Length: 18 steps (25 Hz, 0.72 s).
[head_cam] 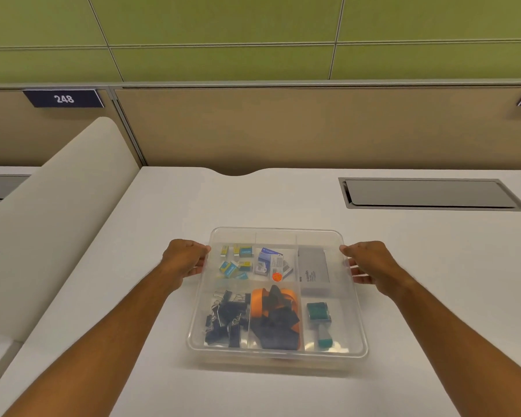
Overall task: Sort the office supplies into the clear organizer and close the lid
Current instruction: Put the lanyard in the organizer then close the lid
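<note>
- Clear plastic compartmented organizer (355, 332) sits mid white desk (163, 206), supplies sorted inside; lid seemingly on
- Left hand (184, 257) and right hand (369, 263) clamp opposite edges, likely pressing it shut

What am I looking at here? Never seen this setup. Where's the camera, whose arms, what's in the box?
No machine: a person's bare arms, filmed by one head-worn camera looking down. The left hand and right hand grip opposite sides of a clear organizer resting on a white desk. Its lid appears to be on. Inside, by compartment: small staple boxes, black binder clips, an orange-and-black strap, a grey box, a green stamp and a small packet.
</note>
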### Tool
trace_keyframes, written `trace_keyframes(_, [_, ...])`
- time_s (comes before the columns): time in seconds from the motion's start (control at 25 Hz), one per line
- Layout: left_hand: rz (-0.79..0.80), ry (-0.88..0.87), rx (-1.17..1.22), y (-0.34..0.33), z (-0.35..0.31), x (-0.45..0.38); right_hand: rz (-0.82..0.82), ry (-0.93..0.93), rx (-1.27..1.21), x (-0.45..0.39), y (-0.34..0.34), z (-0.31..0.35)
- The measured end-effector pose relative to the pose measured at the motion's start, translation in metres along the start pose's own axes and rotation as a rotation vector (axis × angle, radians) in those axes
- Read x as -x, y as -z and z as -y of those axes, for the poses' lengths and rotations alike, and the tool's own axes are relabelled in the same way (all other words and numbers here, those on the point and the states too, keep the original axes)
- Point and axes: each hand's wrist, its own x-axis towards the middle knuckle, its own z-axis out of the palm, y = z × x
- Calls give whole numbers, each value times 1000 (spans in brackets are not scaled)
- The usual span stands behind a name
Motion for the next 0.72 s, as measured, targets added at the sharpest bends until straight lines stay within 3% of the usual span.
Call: trace_keyframes(0.72, [-39, 102, 62, -24, -26, -51, -102, 41, 41, -48, -18, 16])
